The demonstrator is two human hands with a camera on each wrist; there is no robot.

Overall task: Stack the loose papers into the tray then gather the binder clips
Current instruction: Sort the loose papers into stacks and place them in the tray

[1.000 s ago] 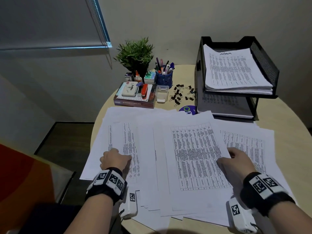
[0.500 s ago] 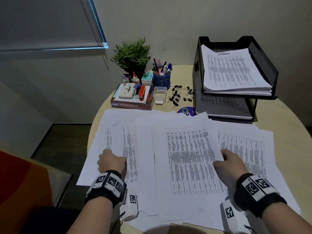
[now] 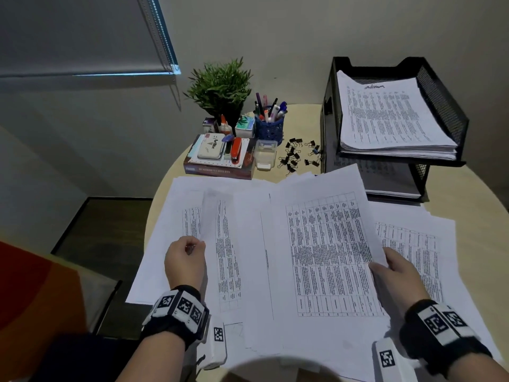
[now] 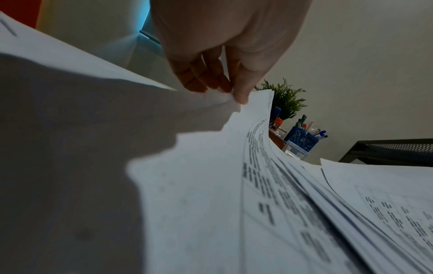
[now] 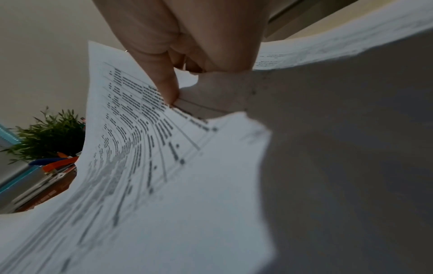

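Several loose printed papers point(image 3: 316, 252) lie fanned across the round table. My left hand point(image 3: 187, 257) pinches the left edge of the sheaf point(image 4: 253, 140) between thumb and fingers. My right hand point(image 3: 394, 274) pinches its right edge, the thumb on top of the printed sheet point(image 5: 140, 129). The sheaf bows upward between the two hands. More sheets point(image 3: 413, 244) lie flat under and beside my right hand. A black mesh two-tier tray point(image 3: 443, 106) at the back right holds a paper stack point(image 3: 385, 117) on its top tier. Several black binder clips point(image 3: 294, 155) lie scattered left of the tray.
A book point(image 3: 217, 169) carrying a stamp pad and a red stapler sits at the back left. Behind it are a potted plant point(image 3: 220, 86), a blue pen cup point(image 3: 268, 128) and a small clear box point(image 3: 265, 154). Bare beige table point(image 3: 482, 205) shows at the right.
Both hands have closed on the edges of the fanned sheaf and lifted it, so it bows up off the table. The sheets have drawn closer together.
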